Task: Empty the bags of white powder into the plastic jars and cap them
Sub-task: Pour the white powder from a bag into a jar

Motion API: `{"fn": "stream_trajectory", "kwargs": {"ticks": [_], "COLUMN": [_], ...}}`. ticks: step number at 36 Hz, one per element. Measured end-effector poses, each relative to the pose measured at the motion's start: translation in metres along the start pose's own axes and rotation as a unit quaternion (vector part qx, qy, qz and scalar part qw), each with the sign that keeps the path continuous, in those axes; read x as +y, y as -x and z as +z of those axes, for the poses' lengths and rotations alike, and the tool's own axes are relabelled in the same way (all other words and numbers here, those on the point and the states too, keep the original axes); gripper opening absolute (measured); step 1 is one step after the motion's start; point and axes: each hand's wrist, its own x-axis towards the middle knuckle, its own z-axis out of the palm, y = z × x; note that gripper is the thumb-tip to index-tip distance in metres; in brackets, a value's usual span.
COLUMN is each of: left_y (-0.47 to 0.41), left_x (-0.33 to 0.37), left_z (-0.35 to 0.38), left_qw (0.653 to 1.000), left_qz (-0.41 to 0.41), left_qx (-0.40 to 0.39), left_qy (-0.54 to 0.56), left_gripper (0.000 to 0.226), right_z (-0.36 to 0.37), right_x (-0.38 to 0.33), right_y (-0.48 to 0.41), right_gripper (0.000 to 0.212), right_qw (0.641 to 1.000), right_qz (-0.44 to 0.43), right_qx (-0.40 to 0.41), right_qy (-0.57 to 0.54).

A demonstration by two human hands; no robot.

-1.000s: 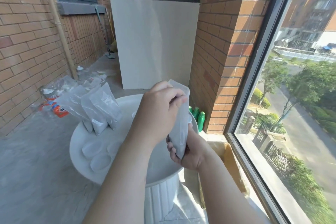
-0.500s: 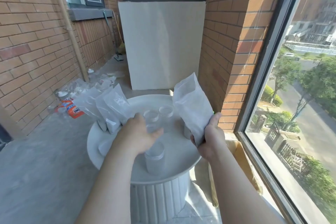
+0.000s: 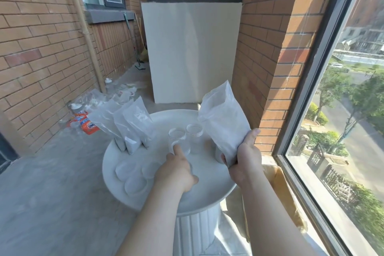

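Crinkly translucent powder bag (image 3: 223, 118), clear cylindrical jars (image 3: 194, 131)

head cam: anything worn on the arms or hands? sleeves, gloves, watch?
Nothing worn that shows. The left hand and right hand are bare: no gloves, no rings that I can see. The left forearm and right forearm are bare down to the bottom edge of the frame, so no sleeve or cuff is in view. Neither wrist carries a watch or band.

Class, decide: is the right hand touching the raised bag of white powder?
Touching. Head view: the right hand grips the bag at its lower end, thumb over its front.
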Motion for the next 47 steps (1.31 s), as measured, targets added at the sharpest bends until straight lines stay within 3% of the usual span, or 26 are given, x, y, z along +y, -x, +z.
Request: {"fn": "stream_trajectory", "kwargs": {"ticks": [4, 8, 11, 15, 17, 20, 22, 24, 27, 31, 34, 47], "left_y": [-0.006, -0.006, -0.005, 0.001, 0.009, 0.015, 0.015, 0.015, 0.019, 0.026, 0.030, 0.031], "left_x": [0.000, -0.001, 0.000, 0.003, 0.007, 0.015, 0.021, 0.028, 0.041, 0.058, 0.065, 0.073], "left_z": [0.000, -0.001, -0.001, -0.006, -0.014, -0.028, -0.032, -0.027, -0.010, 0.009, 0.018, 0.049], "left_qw": [1.000, 1.000, 1.000, 1.000, 1.000, 0.997, 0.987, 0.947, 0.845, 0.711, 0.637, 0.535], "left_qz": [-0.006, -0.001, 0.001, -0.010, -0.014, 0.010, 0.039, 0.052, 0.029, 0.018, 0.004, -0.059], "left_qx": [0.013, 0.027, 0.023, -0.022, -0.002, 0.071, 0.089, 0.072, 0.022, -0.064, -0.094, -0.113], "left_qy": [0.007, -0.002, -0.001, 0.008, -0.026, 0.011, 0.130, 0.310, 0.534, 0.700, 0.765, 0.835], "left_gripper": [0.092, 0.091, 0.095, 0.122, 0.126, 0.095, 0.071, 0.055, 0.039, 0.040, 0.041, 0.046], "right_z": [-0.002, -0.006, -0.007, -0.010, -0.012, -0.012, -0.011, -0.011, -0.016, -0.016, -0.020, -0.031], "right_x": [0.000, 0.001, 0.000, -0.003, -0.004, -0.008, -0.009, -0.011, -0.009, -0.010, -0.008, 0.001], "right_y": [-0.006, -0.012, -0.014, -0.017, -0.018, -0.018, -0.017, -0.013, -0.010, -0.003, -0.001, 0.000], "right_gripper": [0.076, 0.101, 0.086, 0.088, 0.081, 0.032, 0.035, 0.043, 0.072, 0.067, 0.064, 0.050], "right_qw": [1.000, 0.997, 0.997, 0.996, 0.996, 0.982, 0.973, 0.973, 0.966, 0.946, 0.937, 0.894], "right_qz": [-0.015, -0.048, -0.044, -0.052, -0.056, -0.139, -0.189, -0.194, -0.210, -0.260, -0.273, -0.328], "right_qx": [0.014, 0.036, 0.048, 0.063, 0.058, 0.054, 0.046, 0.038, 0.051, 0.072, 0.065, 0.036], "right_qy": [0.003, 0.053, 0.051, 0.046, 0.046, 0.113, 0.128, 0.119, 0.140, 0.181, 0.209, 0.303]}}
